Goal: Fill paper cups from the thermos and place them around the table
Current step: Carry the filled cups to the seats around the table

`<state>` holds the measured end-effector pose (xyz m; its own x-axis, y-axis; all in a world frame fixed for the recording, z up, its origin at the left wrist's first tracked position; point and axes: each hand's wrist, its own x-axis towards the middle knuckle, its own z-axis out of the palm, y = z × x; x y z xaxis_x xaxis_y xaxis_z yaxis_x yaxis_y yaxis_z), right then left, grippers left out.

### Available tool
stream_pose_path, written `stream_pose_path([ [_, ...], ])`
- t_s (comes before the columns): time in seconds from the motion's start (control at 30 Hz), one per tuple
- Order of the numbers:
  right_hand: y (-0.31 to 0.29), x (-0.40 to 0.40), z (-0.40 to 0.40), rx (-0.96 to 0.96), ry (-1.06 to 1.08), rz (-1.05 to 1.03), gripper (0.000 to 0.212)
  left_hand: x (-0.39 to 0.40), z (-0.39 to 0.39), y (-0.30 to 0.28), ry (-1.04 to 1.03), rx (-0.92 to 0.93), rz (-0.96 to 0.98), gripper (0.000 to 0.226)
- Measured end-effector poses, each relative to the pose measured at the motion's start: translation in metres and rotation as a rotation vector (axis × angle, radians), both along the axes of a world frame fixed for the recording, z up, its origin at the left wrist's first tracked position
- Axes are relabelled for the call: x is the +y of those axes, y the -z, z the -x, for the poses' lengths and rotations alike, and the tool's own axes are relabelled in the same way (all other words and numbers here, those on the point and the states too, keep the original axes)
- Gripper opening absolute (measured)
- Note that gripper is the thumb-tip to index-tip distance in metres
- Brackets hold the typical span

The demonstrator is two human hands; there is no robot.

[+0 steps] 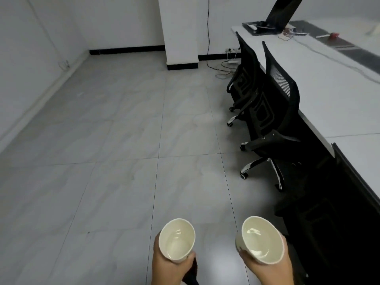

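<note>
Over grey tile floor (123,140) — each hand, left (166,268) and right (271,268), holds a filled cup.

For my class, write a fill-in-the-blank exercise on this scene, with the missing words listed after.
1. Each hand holds one paper ____.
2. The left hand and right hand carry them above the tiled ____.
3. The long table lies to the person's ____.
4. Two black ____ stand against the table.

Missing words: cup; floor; right; chairs
</note>
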<state>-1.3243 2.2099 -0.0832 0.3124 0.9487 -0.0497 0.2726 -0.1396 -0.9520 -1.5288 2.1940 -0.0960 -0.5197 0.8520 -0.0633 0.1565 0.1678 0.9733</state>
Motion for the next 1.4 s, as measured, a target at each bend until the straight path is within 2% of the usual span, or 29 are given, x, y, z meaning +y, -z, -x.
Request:
stream_pose_path([
  [0.07,-0.009,0.053,0.018,-0.007,0.080,-0.066,0.075,0.060,0.012,-0.011,0.059,0.007,-0.001,0.071],
  [0.13,-0.017,0.099,0.029,-0.062,0.131,-0.097,0.079,0.117,0.020,-0.018,0.112,0.021,0.001,0.076],
  [0.27,-0.017,0.188,0.031,-0.088,0.205,-0.060,0.074,0.222,0.018,-0.035,0.171,0.017,-0.024,0.072],
  [0.37,-0.004,0.255,0.023,-0.012,0.159,0.015,0.054,0.301,0.008,-0.032,0.208,-0.078,-0.011,0.067],
  [0.43,-0.001,0.302,0.016,0.036,0.175,0.042,0.060,0.353,0.001,-0.026,0.270,-0.068,0.025,0.067],
  [0.57,-0.014,0.416,-0.004,0.043,0.179,0.005,0.062,0.463,-0.020,-0.019,0.261,-0.048,0.018,0.073],
  [0.7,-0.032,0.526,-0.026,0.091,0.227,-0.018,0.075,0.581,-0.054,-0.049,0.214,-0.056,-0.034,0.094],
  [0.8,-0.031,0.598,-0.041,0.104,0.257,-0.036,0.075,0.652,-0.067,-0.052,0.189,-0.075,-0.022,0.100],
  [0.93,-0.020,0.682,-0.050,0.048,0.285,-0.060,0.080,0.740,-0.076,-0.033,0.235,-0.059,0.012,0.079],
  [1.13,0.003,0.807,-0.053,-0.002,0.407,-0.116,0.074,0.891,-0.071,-0.007,0.422,-0.024,-0.041,0.076],
  [1.2,0.000,0.856,-0.048,0.065,0.489,-0.139,0.069,0.948,-0.073,-0.014,0.486,-0.032,-0.051,0.073],
  [1.3,-0.020,0.927,-0.038,-0.022,0.622,-0.179,0.079,1.028,-0.083,-0.026,0.580,-0.015,-0.060,0.075],
  [1.4,-0.038,0.979,-0.044,0.037,0.726,-0.183,0.082,1.096,-0.100,-0.037,0.660,0.007,-0.078,0.072],
])
